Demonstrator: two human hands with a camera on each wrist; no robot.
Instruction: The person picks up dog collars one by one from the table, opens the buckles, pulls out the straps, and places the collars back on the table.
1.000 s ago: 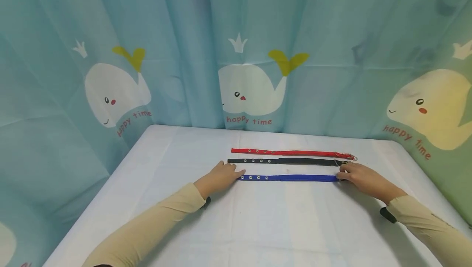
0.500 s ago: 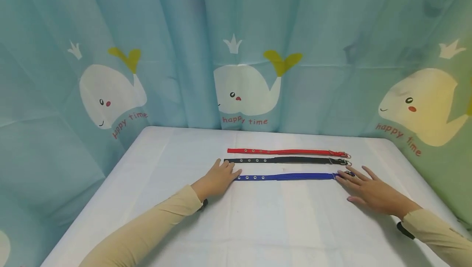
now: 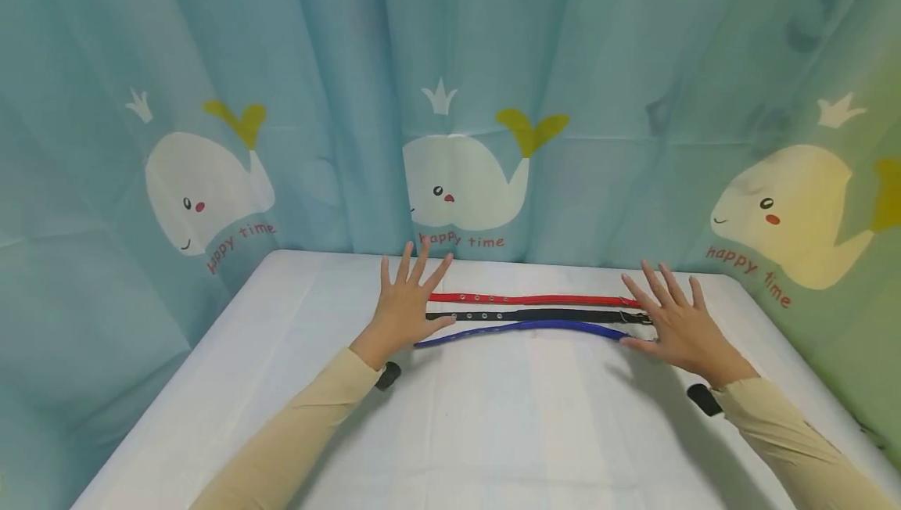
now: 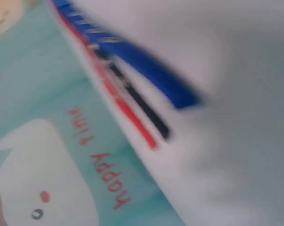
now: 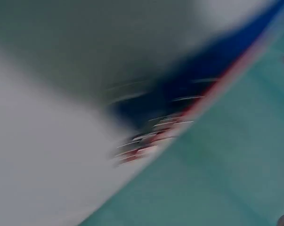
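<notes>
Three pet collars lie roughly side by side across the table: a red collar point(image 3: 563, 299) farthest back, a black collar point(image 3: 563, 315) and a blue collar point(image 3: 549, 325) nearest. Metal eyelets run along their left parts. The blue one bows toward the black one at its middle. Over the left ends, my left hand point(image 3: 403, 313) spreads its fingers and holds nothing. Likewise, my right hand point(image 3: 686, 336) is spread near the buckle ends, partly hiding them. In the left wrist view the blue collar point(image 4: 151, 73) shows large; the right wrist view is blurred.
A white cloth covers the table point(image 3: 521, 416). Behind its back edge hangs a blue-green curtain point(image 3: 338, 142) printed with whales. Dark wrist-worn devices sit beneath both sleeves point(image 3: 310, 408).
Both hands have come off the blue collar and spread their fingers, the left moving up and back. The blue collar has gone from straight to bowed, closer to the black collar.
</notes>
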